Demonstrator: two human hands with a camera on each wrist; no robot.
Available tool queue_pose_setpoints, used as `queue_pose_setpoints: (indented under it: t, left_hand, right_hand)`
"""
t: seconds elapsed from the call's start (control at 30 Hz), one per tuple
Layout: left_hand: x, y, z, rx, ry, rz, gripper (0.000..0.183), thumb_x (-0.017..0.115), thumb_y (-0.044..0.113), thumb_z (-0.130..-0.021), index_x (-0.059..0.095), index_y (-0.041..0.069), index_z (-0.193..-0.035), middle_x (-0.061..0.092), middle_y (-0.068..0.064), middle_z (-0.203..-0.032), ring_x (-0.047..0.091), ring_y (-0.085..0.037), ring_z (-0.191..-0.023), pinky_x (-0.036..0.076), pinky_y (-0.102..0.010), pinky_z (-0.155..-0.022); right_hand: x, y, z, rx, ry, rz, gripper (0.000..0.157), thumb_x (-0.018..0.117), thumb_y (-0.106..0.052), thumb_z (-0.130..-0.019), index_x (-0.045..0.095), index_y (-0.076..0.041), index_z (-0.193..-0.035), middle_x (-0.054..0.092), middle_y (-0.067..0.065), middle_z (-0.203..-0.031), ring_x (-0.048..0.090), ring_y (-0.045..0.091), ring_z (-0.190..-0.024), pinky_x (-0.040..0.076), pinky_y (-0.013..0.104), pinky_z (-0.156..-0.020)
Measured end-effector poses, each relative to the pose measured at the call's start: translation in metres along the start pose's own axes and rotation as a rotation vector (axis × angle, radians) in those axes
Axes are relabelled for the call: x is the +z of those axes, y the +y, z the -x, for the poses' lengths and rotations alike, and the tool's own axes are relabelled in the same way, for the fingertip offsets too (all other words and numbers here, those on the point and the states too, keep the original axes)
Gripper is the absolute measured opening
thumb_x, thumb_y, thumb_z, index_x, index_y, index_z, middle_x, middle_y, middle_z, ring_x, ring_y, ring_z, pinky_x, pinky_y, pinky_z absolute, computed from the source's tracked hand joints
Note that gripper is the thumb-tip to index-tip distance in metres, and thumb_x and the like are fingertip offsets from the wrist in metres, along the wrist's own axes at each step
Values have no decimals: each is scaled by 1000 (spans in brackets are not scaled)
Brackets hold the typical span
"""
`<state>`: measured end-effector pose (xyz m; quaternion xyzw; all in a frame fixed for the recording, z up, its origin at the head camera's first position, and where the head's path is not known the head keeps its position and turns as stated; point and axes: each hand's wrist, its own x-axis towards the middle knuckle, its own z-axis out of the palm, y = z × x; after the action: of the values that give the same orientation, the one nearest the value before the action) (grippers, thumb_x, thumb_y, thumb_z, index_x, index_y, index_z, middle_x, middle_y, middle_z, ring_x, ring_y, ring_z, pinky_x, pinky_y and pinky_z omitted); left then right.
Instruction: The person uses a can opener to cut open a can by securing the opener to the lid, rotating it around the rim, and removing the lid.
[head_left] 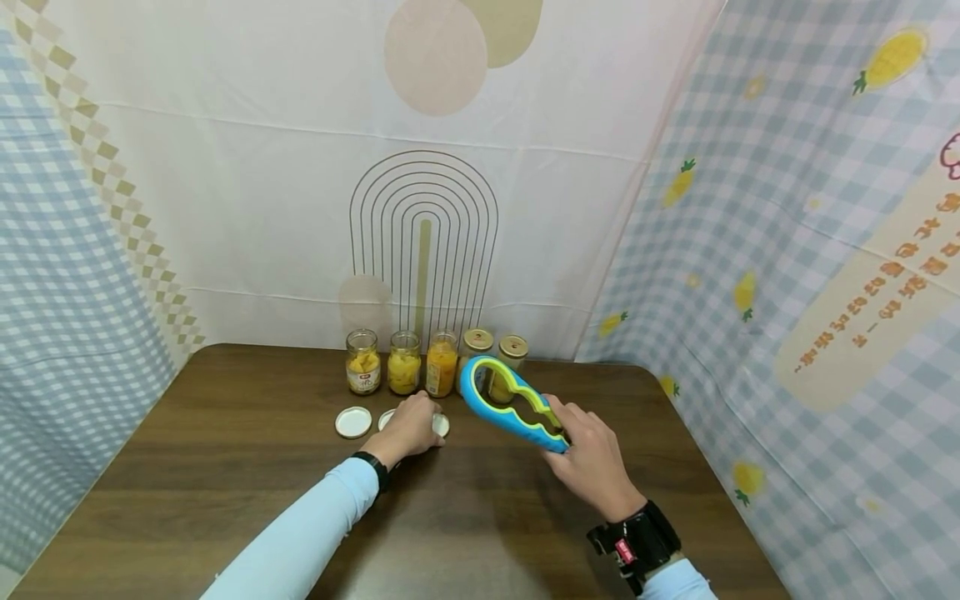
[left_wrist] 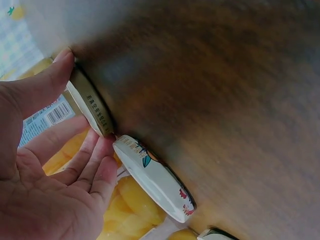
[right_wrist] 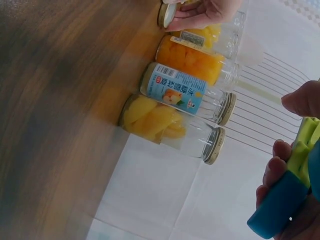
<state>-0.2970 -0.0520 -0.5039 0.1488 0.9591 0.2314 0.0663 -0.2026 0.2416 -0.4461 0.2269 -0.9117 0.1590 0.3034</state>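
My left hand [head_left: 408, 429] is down at the table, its thumb and fingertips at opposite edges of a gold jar lid [left_wrist: 92, 105] that lies white inside up. Beside it lie a white printed lid [left_wrist: 155, 180] and, farther left, another lid [head_left: 353, 422]. Raised over the table, my right hand [head_left: 592, 454] grips a blue and green jar opener [head_left: 498, 412] by its handles, the loop pointing toward the jars. Behind the lids stand three uncapped jars of yellow and orange fruit [head_left: 404, 371]. To their right are two jars with gold lids [head_left: 513, 347], partly hidden by the opener.
The jars stand in a row along the back edge of the brown wooden table [head_left: 225, 467]. A white patterned cloth [head_left: 262, 208] hangs right behind them. Blue checked cloth [head_left: 675, 275] hangs on both sides.
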Motion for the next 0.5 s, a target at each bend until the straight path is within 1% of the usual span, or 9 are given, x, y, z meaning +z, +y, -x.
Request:
queue_pose_setpoints:
  t: [0.2, 0.33, 0.5]
  left_hand:
    - [0, 2, 0, -13, -1, -30, 59, 92, 23, -85, 70, 0, -135, 65, -22, -129, 64, -41, -122, 55, -53, -104]
    - [3, 0, -5, -16, -12, -32, 63, 91, 23, -86, 68, -1, -139, 64, -24, -134, 62, -44, -126, 53, -56, -108]
    - [26, -21, -26, -19, -26, -26, 66, 89, 27, -86, 65, 0, -142, 63, -24, -136, 62, -45, -126, 53, -58, -107]
  right_hand:
    - [1, 1, 0, -12, 3, -2, 63, 93, -16, -78, 70, -9, -136, 68, -1, -90, 45, 9, -70, 39, 22, -63]
    - [2, 2, 1, -19, 11, 4, 66, 94, -14, -75, 70, -7, -137, 69, 1, -91, 44, 9, -70, 38, 23, -64]
    - [2, 2, 2, -21, 8, 13, 67, 94, -13, -75, 70, -7, -138, 70, 2, -91, 43, 8, -70, 38, 23, -64]
